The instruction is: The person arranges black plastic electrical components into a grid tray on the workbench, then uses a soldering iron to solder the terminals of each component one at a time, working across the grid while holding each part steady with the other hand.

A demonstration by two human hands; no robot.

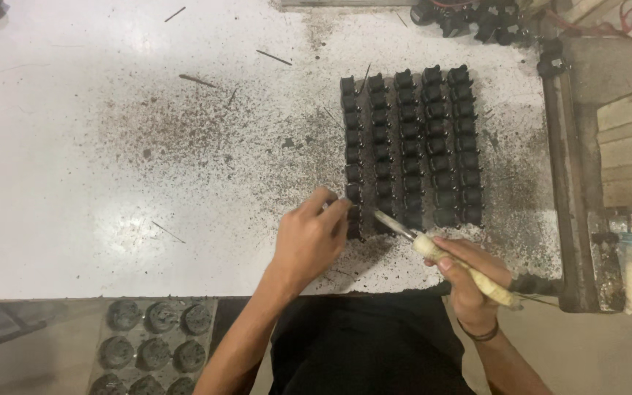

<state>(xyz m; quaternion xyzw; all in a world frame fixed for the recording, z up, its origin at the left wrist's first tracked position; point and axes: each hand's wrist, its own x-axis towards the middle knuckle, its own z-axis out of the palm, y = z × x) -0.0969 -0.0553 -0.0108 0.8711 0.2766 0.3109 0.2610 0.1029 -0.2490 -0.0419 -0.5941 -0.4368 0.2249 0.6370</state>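
Your left hand [309,238] pinches the nearest black part [354,219] at the bottom of the leftmost column of the block [407,146], fingers closed on it and pressing it to the bench [74,183]. Your right hand [469,281] is wrapped fully round the pale, tape-bound handle of a tool [433,249], whose thin metal tip points at that same part, touching or nearly touching it; you cannot tell which from here.

By the look of it you are working on the front-left part of the block, with the rest of the rows standing untouched behind it. The next move seems to call for a steady left-hand hold, so the small part does not twist, and a light, short stroke of the tip, since the neighbours stand tight against it.

The parts are small, dark, moulded-looking pieces, blocky with notched tops, set in five neat columns. The bench is white, smooth and slightly glossy, peppered with fine black grit thickest around the block; a few thin dark slivers [272,57] lie left of the block. More black parts [477,18] sit heaped beyond the block's far end. Below the bench edge, left of the block, a grey tray [151,344] holds round, dull discs in rows.
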